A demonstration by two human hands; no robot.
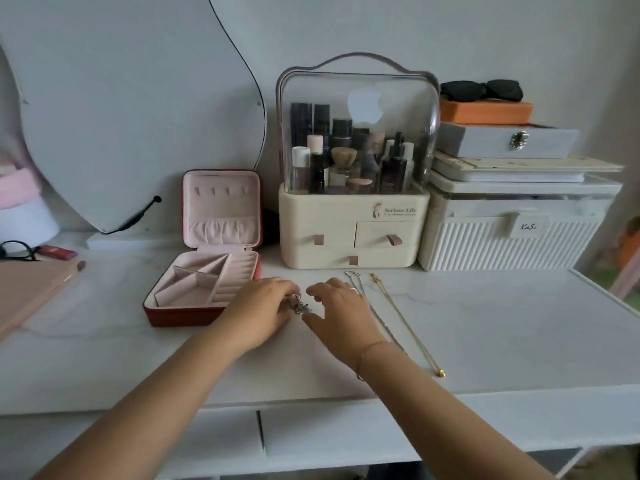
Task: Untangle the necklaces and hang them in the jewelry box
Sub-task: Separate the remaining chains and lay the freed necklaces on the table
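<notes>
Just below the middle of the frame, on the white desk (485, 323), a small dark tangle (302, 307) of fine chain with a pinkish charm in it, just right of the open jewelry box (180, 315). Held at its top by the left grip (266, 306), fingertips curled down and seemingly pinching the clump. Flanked on the other side by the right grip (341, 306), thumb and forefinger spread apart at the tangle's edge and not plainly closed on anything. Further right, laid out straight and apart from each other, a silver chain (385, 325) and a gold chain (407, 323) (the silver one partly hidden behind the right wrist). Likely to handle as next to weightless, limp and slithery, with links thin enough to kink or snap under a hard tug. Best taken with fingertips at a loose loop or at a clasp, and teased outward rather than pulled tight. Worth pinning the clump against the desk to stop it sliding. For hanging, better lifted near the clasp and draped over the small hooks (221, 192) in the upright lid, left of the frame's middle.
</notes>
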